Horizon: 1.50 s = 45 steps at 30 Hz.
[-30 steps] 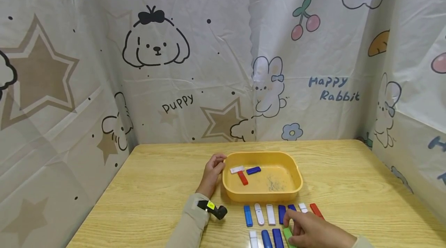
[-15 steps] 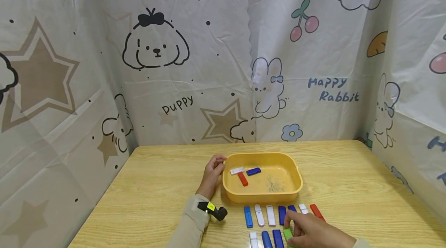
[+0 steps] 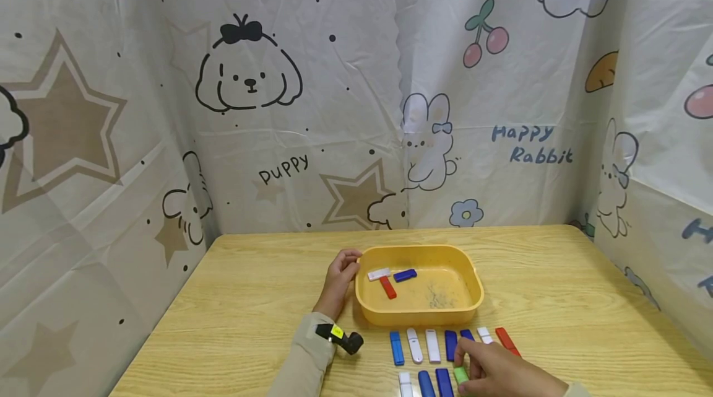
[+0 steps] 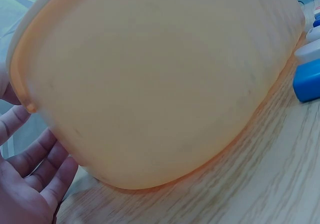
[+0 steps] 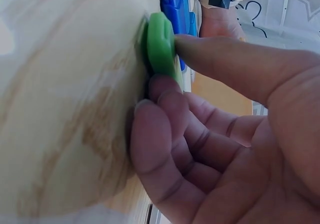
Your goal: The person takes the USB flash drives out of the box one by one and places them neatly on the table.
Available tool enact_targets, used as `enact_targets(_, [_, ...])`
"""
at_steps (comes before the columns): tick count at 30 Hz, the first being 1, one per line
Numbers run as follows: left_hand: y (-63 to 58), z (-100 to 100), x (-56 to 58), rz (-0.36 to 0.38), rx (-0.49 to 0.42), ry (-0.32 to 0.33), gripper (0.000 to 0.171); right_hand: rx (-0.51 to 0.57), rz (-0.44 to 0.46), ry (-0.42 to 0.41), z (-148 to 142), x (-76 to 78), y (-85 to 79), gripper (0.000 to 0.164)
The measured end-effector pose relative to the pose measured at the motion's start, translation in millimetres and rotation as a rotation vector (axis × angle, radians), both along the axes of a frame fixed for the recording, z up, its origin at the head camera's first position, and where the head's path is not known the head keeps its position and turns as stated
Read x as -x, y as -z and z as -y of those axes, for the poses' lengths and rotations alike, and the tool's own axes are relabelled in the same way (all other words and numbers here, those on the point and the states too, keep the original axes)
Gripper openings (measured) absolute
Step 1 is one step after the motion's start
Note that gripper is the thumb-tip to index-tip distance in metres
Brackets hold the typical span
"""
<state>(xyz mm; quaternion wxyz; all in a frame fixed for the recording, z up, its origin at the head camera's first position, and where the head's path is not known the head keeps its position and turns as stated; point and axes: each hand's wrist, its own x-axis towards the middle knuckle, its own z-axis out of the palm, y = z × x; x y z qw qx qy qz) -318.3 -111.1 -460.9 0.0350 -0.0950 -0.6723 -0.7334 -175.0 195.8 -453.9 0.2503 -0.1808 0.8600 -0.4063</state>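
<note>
At the left end of the yellow plastic basin (image 3: 419, 316), my left hand (image 3: 336, 279) touches the outer wall. The left wrist view shows its fingers (image 4: 42, 156) loosely bent against that wall. My right hand (image 3: 492, 369) is over the near row of USB flash drives. It pinches a green USB flash drive (image 3: 460, 375), with the thumb (image 5: 215, 52) on one side and curled fingertips at its end; the hand hides part of the drive. Inside the basin lie a white drive (image 3: 379, 274), a red drive (image 3: 388, 287) and a dark blue drive (image 3: 405, 275).
In front of the basin, several drives stand in a row, from a blue drive (image 3: 397, 348) to a red drive (image 3: 507, 341). Nearer are a white drive (image 3: 405, 384) and two blue ones. A printed curtain (image 3: 312, 75) surrounds the wooden table (image 3: 250, 298).
The right thumb has shifted slightly, covering more of the green USB flash drive. The left hand, the basin and the other drives hold their places; the head view tilts up slightly.
</note>
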Motion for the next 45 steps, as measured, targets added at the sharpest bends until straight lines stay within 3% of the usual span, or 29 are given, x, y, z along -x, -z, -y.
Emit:
enact_targets(19, [1.6, 2, 0.9, 0.004, 0.012, -0.002, 0.029, 0.006, 0.000, 0.001, 3, -0.6, -1.7, 0.026])
enact_targets(28, [1.3, 3, 1.2, -0.010, 0.014, 0.002, 0.030, 0.009, 0.002, 0.025, 2, -0.4, -16.1, 0.028])
enact_targets(32, [1.2, 3, 0.3, -0.012, 0.008, 0.006, 0.030, -0.020, -0.085, -0.024, 1, 3.9, -23.0, 0.027])
enact_targets(39, [1.7, 4, -0.2, -0.015, 0.020, 0.010, 0.029, 0.005, -0.322, -0.158, 7, 16.9, -43.6, 0.025])
enact_targets(45, [-0.2, 5, -0.5, -0.005, 0.030, 0.011, 0.030, -0.030, -0.372, -0.153, 18, 34.3, -67.1, 0.025])
